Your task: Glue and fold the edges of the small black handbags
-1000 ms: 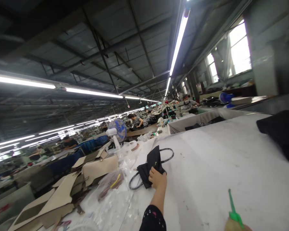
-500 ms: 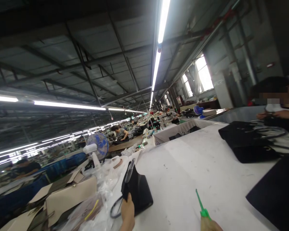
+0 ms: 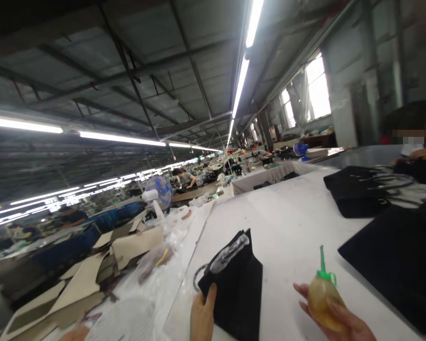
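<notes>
My left hand (image 3: 202, 312) pinches the lower left edge of a black bag (image 3: 239, 293) with a looped handle (image 3: 198, 277). The bag is tilted over the white tabletop. Along its upper part runs a shiny greyish patch (image 3: 230, 254); whether this is plastic or something wet I cannot tell. My right hand (image 3: 344, 322) is wrapped round a squeeze bottle (image 3: 323, 300) of yellowish liquid. Its thin green nozzle (image 3: 322, 259) points upward, to the right of the bag and apart from it.
Black pieces (image 3: 394, 260) and a black bag with handles (image 3: 355, 192) lie on the right of the white table (image 3: 287, 213). Clear plastic wrapping (image 3: 177, 237), beige panels (image 3: 138, 246) and a blue fan (image 3: 159, 192) are on the left. A co-worker (image 3: 417, 142) is at the right.
The black bag and my left hand have moved right over the table, and the greyish patch now faces me more. My right hand has come up, bringing the whole bottle into view. The view has shifted.
</notes>
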A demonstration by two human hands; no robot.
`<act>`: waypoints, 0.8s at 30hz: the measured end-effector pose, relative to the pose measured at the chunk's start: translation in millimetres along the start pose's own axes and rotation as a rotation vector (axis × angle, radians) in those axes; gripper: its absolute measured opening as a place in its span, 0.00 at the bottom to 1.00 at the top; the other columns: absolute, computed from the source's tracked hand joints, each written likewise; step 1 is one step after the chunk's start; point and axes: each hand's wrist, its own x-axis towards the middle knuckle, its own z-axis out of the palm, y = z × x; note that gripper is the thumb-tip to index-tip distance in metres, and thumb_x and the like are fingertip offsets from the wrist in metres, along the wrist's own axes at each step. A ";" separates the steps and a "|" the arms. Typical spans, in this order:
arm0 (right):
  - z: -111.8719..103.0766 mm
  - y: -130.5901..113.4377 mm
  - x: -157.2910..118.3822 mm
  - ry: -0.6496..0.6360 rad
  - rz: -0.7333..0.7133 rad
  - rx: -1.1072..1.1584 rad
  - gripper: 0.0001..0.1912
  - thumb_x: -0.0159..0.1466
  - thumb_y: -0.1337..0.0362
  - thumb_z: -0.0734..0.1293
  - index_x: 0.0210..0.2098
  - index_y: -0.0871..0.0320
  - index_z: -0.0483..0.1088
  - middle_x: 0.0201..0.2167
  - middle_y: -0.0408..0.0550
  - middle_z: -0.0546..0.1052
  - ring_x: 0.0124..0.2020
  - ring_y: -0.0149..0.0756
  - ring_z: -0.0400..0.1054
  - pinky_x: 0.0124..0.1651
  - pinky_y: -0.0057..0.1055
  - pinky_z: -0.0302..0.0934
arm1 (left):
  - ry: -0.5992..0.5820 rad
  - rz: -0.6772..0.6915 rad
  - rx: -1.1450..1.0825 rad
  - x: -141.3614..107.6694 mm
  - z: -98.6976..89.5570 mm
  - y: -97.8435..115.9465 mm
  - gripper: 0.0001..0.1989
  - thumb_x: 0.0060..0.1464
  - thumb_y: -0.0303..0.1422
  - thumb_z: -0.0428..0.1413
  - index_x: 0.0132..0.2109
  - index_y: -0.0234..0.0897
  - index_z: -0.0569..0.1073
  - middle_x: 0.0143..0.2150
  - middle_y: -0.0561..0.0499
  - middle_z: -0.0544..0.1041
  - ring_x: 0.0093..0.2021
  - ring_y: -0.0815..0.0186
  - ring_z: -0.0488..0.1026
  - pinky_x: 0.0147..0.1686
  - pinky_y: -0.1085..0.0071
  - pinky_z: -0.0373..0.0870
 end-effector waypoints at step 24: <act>157.8 -81.1 9.5 -0.419 -0.145 -0.362 0.18 0.50 0.57 0.74 0.38 0.57 0.76 0.32 0.46 0.78 0.33 0.38 0.71 0.37 0.32 0.67 | 0.014 0.161 -0.598 -14.8 4.7 64.7 0.28 0.58 0.49 0.54 0.57 0.34 0.69 0.51 0.42 0.78 0.55 0.56 0.73 0.59 0.60 0.66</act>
